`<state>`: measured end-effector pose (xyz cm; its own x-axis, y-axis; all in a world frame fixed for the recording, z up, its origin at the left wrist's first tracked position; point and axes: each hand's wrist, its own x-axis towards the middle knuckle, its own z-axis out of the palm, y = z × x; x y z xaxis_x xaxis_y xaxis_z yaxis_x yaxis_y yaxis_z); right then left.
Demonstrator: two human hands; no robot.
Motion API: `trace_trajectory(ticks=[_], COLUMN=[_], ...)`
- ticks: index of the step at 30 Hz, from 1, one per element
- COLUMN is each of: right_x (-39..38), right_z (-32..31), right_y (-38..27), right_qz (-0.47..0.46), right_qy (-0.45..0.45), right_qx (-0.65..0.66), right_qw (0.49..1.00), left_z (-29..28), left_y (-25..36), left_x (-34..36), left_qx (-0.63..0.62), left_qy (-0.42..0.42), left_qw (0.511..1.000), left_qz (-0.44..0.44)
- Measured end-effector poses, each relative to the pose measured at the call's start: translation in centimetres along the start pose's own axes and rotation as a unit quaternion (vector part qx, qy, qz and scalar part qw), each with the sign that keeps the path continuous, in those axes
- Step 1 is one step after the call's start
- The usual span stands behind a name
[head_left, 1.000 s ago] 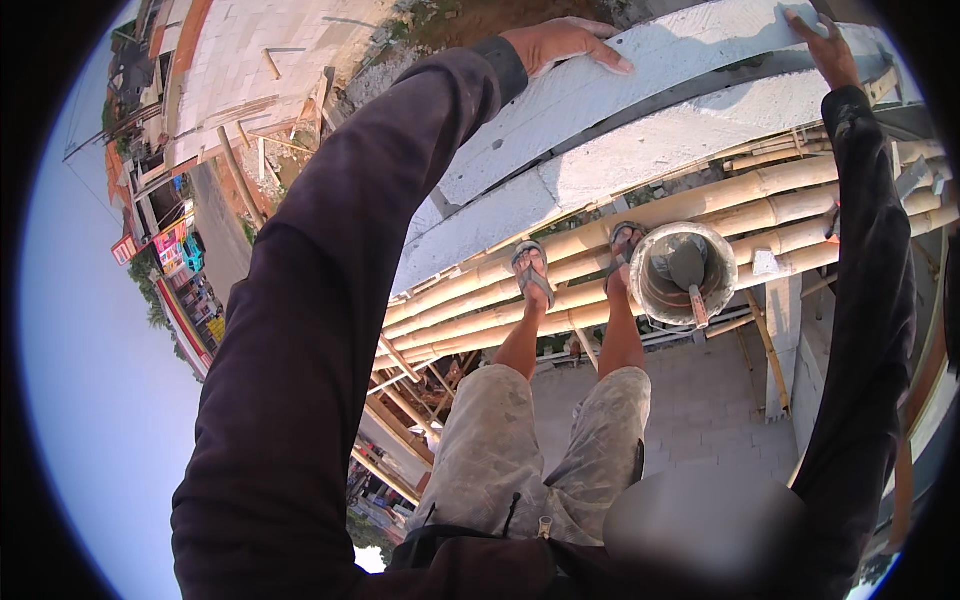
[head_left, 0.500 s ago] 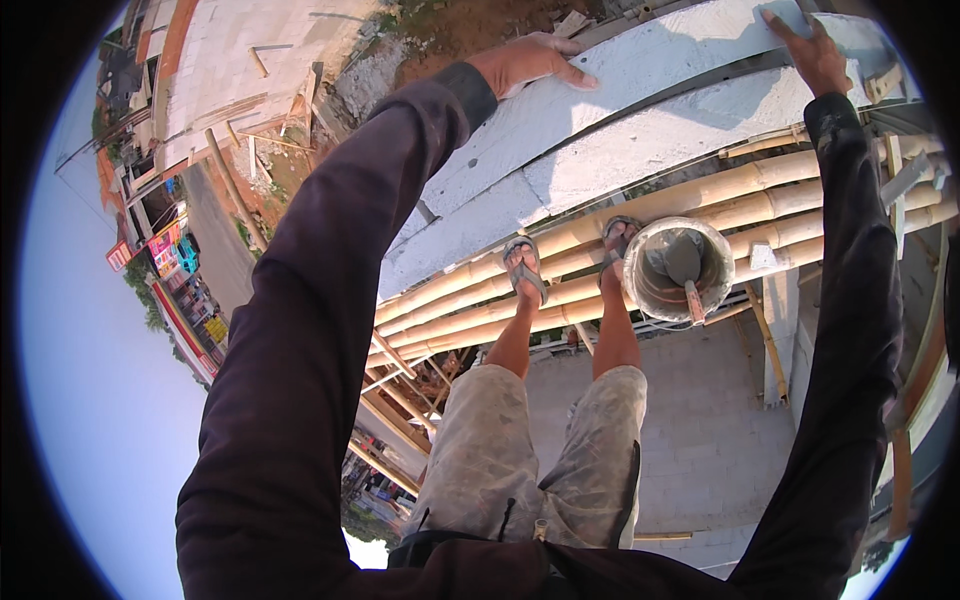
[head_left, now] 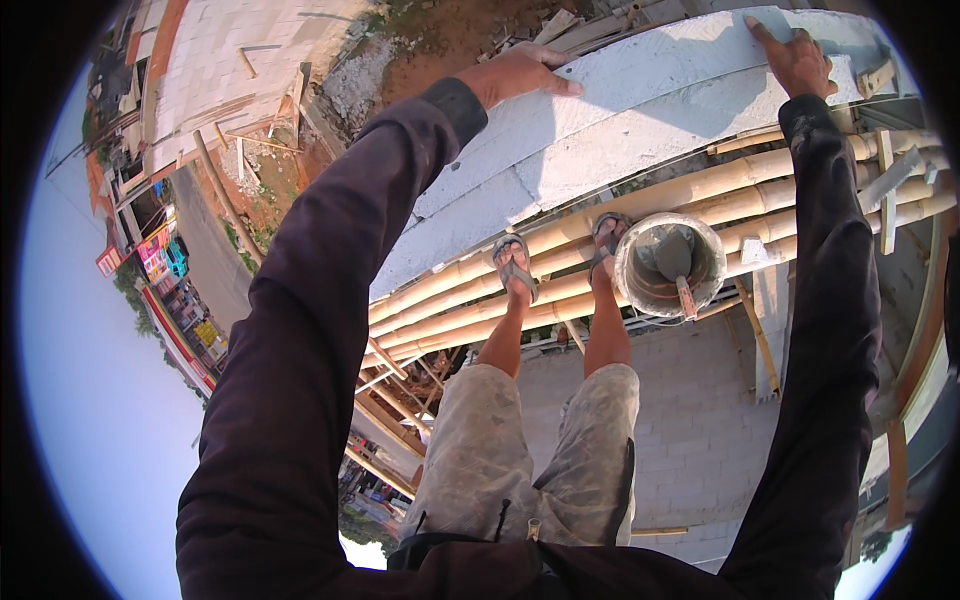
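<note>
A long, pale lightweight concrete block (head_left: pixel 650 85) lies along the top of a wall of similar blocks (head_left: pixel 590 160), its near edge against them. My left hand (head_left: pixel 515 76) grips its left end, the thumb lying on the upper face and the other fingers partly hidden over the end. At the right end my right hand (head_left: pixel 798 62) holds the block, one finger stretched along the top and the rest curled at the edge. Nearer to me, a mortar-crusted bucket (head_left: pixel 640 290) stands beside my right foot. Inside it rests a trowel (head_left: pixel 684 290) with a worn reddish handle.
I stand in sandals on a scaffold of bamboo poles (head_left: pixel 560 285), high above a block-paved floor (head_left: pixel 690 430). Upright wooden pieces (head_left: pixel 887 190) cross the poles at the right. Beyond the wall lie bare soil (head_left: pixel 430 60) and rubble, with a road (head_left: pixel 205 245) far left.
The dark gap between the long block and the wall beneath has closed up. Both hands remain on the block, and the whole view has shifted slightly.
</note>
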<state>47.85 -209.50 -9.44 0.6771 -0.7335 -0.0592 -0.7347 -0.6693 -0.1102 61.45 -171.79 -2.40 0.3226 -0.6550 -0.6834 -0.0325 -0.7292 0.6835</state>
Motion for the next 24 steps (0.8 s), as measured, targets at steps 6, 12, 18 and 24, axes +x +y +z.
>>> trace_trajectory(ticks=[6, 12, 18, 24], right_x=[-0.5, 0.0, 1.2, -1.7], right_z=[0.9, 1.7, 2.0, 0.0], right_y=[-0.7, -0.3, -0.1, -2.6], right_qz=[-0.016, -0.039, -0.026, -0.004], right_qy=[-0.029, -0.067, -0.103, -0.083], right_qx=[-0.039, -0.096, -0.124, -0.139], right_qw=[0.999, 0.992, 0.987, 0.987], left_z=[0.8, 0.8, 1.4, 0.7], left_y=[-2.6, -4.9, -5.6, -5.4], left_x=[0.7, 1.5, 2.4, 1.6], left_qx=[0.159, 0.089, 0.112, 0.072], left_qy=[0.093, 0.003, -0.038, -0.097], left_qw=[0.981, 0.995, 0.991, 0.992], left_qz=[0.054, 0.054, 0.058, 0.04])
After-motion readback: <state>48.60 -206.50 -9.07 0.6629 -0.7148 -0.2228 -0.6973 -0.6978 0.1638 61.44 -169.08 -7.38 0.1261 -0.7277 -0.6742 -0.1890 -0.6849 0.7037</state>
